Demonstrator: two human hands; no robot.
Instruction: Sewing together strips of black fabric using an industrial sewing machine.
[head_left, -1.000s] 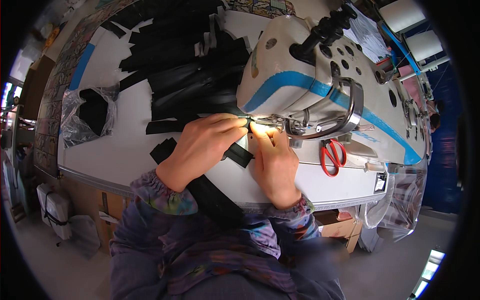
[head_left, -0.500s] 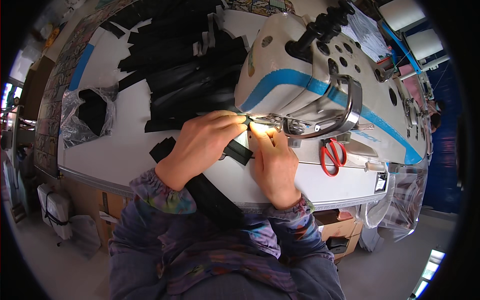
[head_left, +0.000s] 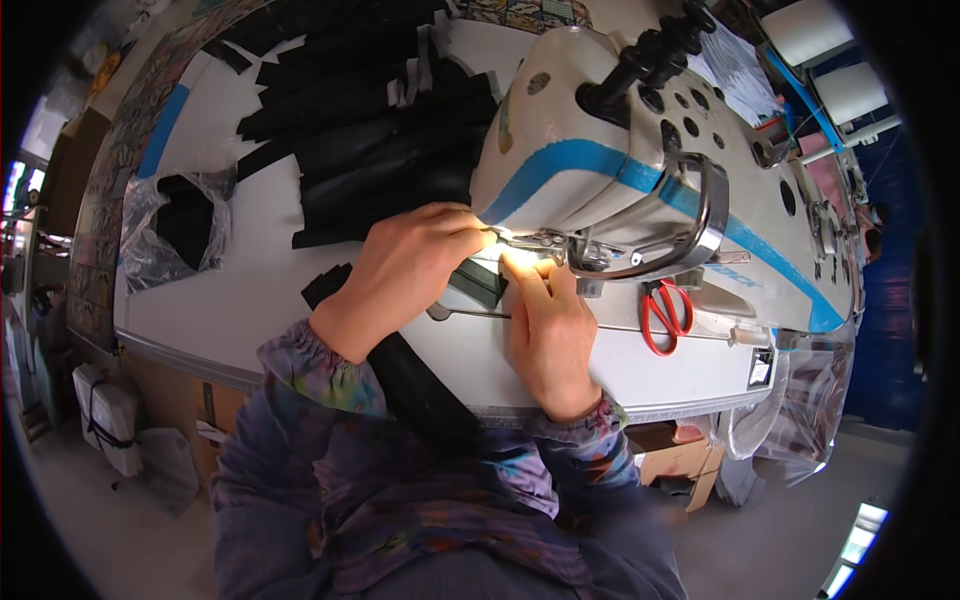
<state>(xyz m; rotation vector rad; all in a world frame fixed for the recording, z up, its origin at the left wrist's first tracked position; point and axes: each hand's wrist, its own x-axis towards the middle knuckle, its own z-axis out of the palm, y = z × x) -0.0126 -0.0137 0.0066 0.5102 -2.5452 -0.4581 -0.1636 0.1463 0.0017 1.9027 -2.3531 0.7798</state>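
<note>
Both my hands are at the needle area of a white sewing machine (head_left: 560, 125) with a blue stripe. The fingers of my left hand (head_left: 400, 268) are pinched together on a small black fabric piece (head_left: 480, 283), whose lower end shows under the fingers. My right hand (head_left: 553, 330) pinches the edge of the same piece beside the presser foot (head_left: 545, 243); a bright lamp glare hides the exact fingertips. A longer black fabric strip (head_left: 420, 390) passes under my left wrist and hangs over the front table edge onto my lap.
Many black fabric pieces (head_left: 370, 150) are heaped on the white table (head_left: 260, 290) at far left. A clear plastic bag (head_left: 140, 250) holding black material lies left. Red-handled scissors (head_left: 668, 318) lie right of my right hand. White thread cones (head_left: 805, 28) stand at far right.
My left hand has shifted slightly up and away from me. Less of the small black piece shows below its fingers. My right hand stays nearly in place.
</note>
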